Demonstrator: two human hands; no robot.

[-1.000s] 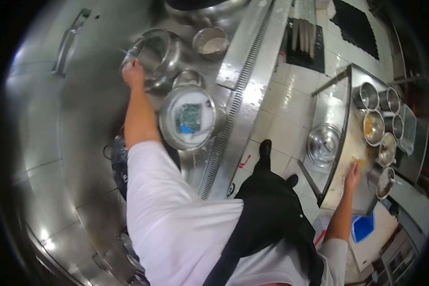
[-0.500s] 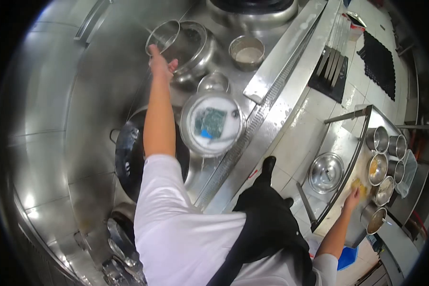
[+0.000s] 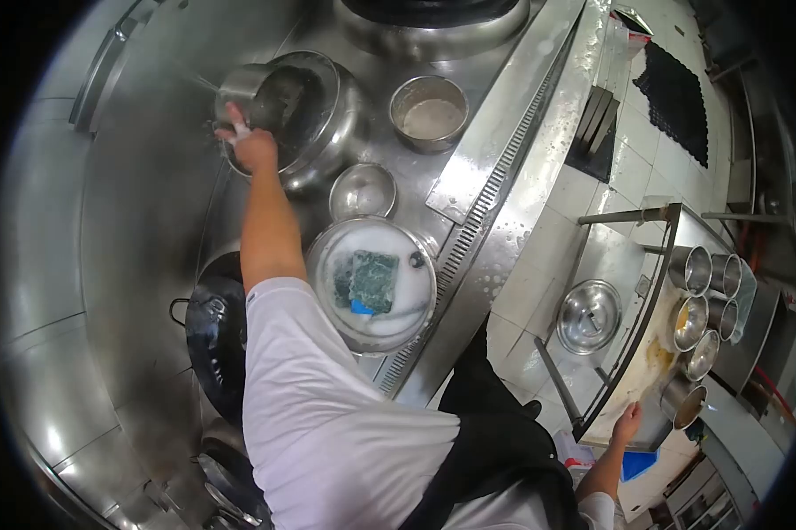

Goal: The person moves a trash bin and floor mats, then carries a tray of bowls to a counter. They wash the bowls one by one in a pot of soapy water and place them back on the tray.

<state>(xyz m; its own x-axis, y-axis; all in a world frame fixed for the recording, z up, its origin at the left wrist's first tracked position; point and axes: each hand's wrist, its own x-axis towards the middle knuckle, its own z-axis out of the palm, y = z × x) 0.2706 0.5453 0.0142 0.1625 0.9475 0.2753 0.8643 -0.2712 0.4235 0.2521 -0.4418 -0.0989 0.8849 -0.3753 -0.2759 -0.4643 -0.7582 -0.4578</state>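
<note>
In the upper left, my left hand (image 3: 252, 148) grips a metal pot (image 3: 242, 86) tipped on its side, thumb raised against it. The pot is above the dark, round opening of a wok burner (image 3: 327, 132). Below it stand a small metal bowl (image 3: 363, 191) and a wide basin (image 3: 317, 305) of suds. A green scouring pad (image 3: 373, 281) and something blue lie in the suds. My right hand (image 3: 626, 425), low on the right, has its fingers curled in with nothing visible in them, near the edge of a side table (image 3: 623, 389).
A metal pot of cloudy liquid (image 3: 430, 118) stands by the slotted drain channel (image 3: 495, 163). Beside my left arm is a black wok (image 3: 214, 331). Several metal pots (image 3: 689, 268) stand on the side table, with a round lid (image 3: 589, 316) below. A black mat (image 3: 674, 102) covers some floor tiles.
My left hand has moved left in view with the pot, which is now turned on its side. My right hand has drawn down from the yellow patch on the side table.
</note>
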